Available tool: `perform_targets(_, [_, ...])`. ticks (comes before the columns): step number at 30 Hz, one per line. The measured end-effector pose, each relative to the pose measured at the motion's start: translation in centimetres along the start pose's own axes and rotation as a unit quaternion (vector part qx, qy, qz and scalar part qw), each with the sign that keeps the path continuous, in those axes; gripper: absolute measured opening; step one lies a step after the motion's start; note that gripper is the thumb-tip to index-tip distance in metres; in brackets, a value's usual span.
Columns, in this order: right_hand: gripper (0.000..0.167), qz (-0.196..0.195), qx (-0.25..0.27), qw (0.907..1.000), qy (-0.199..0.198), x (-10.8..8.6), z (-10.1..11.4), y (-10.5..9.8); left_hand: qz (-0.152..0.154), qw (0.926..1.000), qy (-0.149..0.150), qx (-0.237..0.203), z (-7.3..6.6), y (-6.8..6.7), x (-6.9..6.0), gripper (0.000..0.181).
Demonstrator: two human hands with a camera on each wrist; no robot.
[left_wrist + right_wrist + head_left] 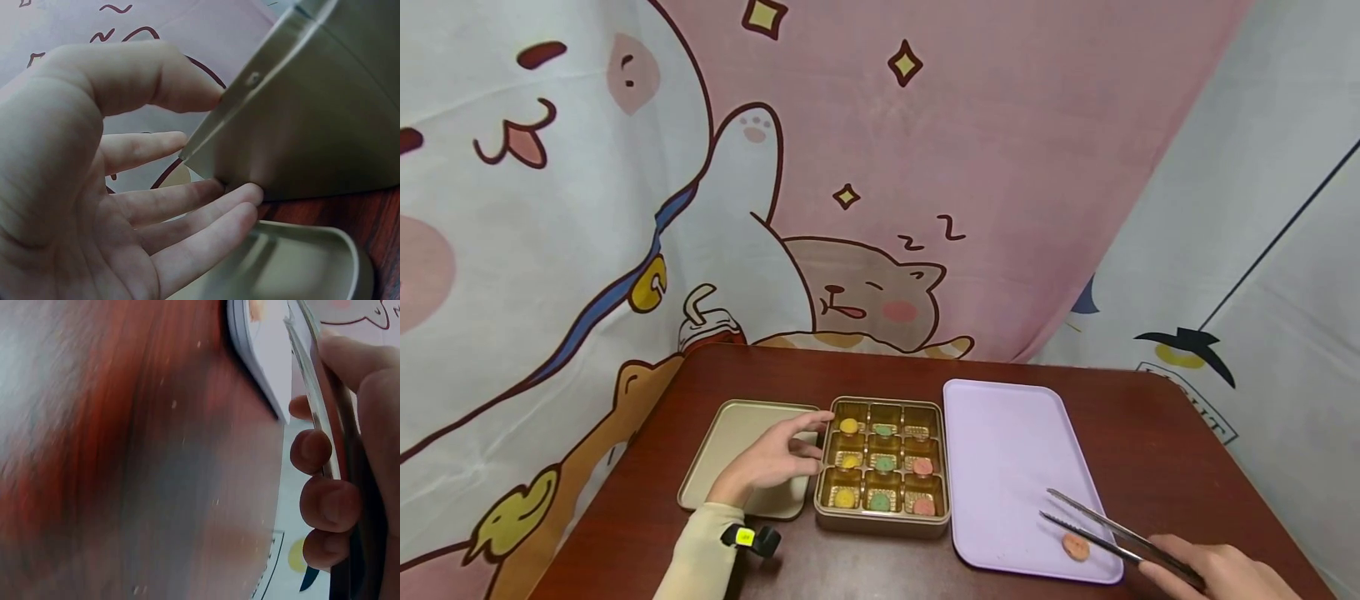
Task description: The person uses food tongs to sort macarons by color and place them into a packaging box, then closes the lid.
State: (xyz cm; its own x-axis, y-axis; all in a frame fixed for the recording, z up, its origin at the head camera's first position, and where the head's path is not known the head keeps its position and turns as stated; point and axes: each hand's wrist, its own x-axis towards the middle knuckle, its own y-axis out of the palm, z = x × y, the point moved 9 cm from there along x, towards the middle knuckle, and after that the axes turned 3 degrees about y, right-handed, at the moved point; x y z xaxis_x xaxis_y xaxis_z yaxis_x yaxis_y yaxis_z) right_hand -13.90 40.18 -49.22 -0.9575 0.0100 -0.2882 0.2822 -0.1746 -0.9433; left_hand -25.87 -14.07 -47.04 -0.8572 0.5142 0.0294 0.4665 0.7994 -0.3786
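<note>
My left hand (775, 457) touches the left side of a gold tin (880, 523), its thumb at the rim and fingers fairly straight against the wall, as the left wrist view shows. A clear-gold divider splits the tin into several compartments. Small round pieces lie there: yellow (845, 498) in the left column, green (880, 502) in the middle, pink (923, 506) at right. The right hand (1217, 571) grips metal tongs (1123, 533), their tips apart over the lilac tray (1015, 450). One pinkish-orange round piece (1076, 547) lies on the tray beside the lower tong arm.
A gold lid (737, 433) lies left of the tin, partly behind my left hand and forearm. Everything stands on a dark red-brown wooden table (880, 575). A printed cartoon curtain (1000, 167) hangs along the table's back edge.
</note>
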Motion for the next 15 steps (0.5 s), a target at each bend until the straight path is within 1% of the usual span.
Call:
perform_targets(2, [0.051, 0.005, -0.005, 1.0000, 0.006, -0.1, -1.0, 0.3, 0.001, 1.0000, 0.001, 0.002, 0.0, 0.0, 0.0, 0.080])
perform_targets(6, [0.061, 0.027, -0.011, 0.9994, 0.020, -0.2, -2.9, 1.0, 0.002, 1.0000, -0.003, 0.000, 0.0, 0.1, 0.0, 0.080])
perform_targets(11, [0.068, 0.059, -0.004, 0.9976, 0.035, -0.7, -4.8, 1.6, 0.002, 1.0000, -0.008, 0.004, -0.1, 0.1, 0.0, 0.080])
perform_targets(13, [0.070, 0.055, -0.002, 0.9977, 0.040, -1.0, -5.1, 1.6, 0.002, 0.9999, -0.008, 0.006, -0.2, 0.0, 0.0, 0.080])
perform_targets(15, [0.071, 0.039, -0.006, 0.9981, 0.047, -1.3, -5.3, 1.5, 0.002, 1.0000, -0.005, 0.005, -0.3, 0.0, -0.1, 0.080])
